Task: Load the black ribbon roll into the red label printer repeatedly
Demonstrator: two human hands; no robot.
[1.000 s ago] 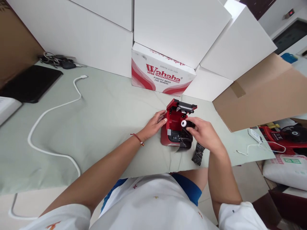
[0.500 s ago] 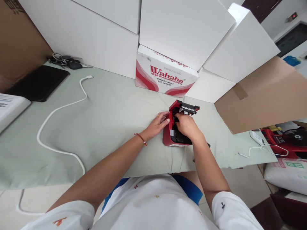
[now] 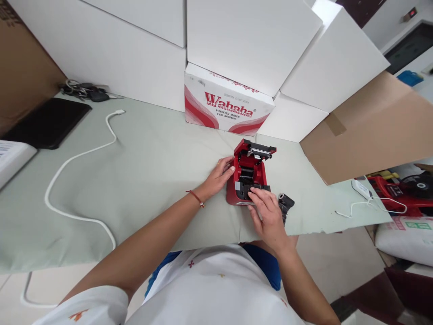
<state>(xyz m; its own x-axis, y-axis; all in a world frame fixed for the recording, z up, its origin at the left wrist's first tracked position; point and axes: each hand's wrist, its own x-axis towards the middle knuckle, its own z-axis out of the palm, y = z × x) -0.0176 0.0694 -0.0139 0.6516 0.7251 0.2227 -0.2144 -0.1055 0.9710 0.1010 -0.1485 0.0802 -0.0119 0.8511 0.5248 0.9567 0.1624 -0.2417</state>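
A red and black label printer [image 3: 230, 192] stands on the cloth-covered table with its lid raised, and a dark roll shows inside. My left hand [image 3: 219, 175] rests against the printer's left wall, fingers stretched out, thumb near the upper edge. Over the front right of the printer lies my right hand [image 3: 267, 212], its fingers spread and its fingertips touching the black front part. Just right of that hand, a black ribbon roll [image 3: 286, 201] lies on the table, partly hidden behind the hand.
Behind the printer a Wahaha water carton [image 3: 226, 106] leans against stacked white boxes [image 3: 246, 40]. A brown cardboard box [image 3: 368, 131] stands at the right. To the left lie a white cable [image 3: 64, 164], keys [image 3: 89, 91] and a black tablet-like slab [image 3: 50, 122].
My right hand has come out of the printer's inside and moved toward its front edge. The printer's interior and the black roll beside it are now more visible. My left hand stays at the wall.
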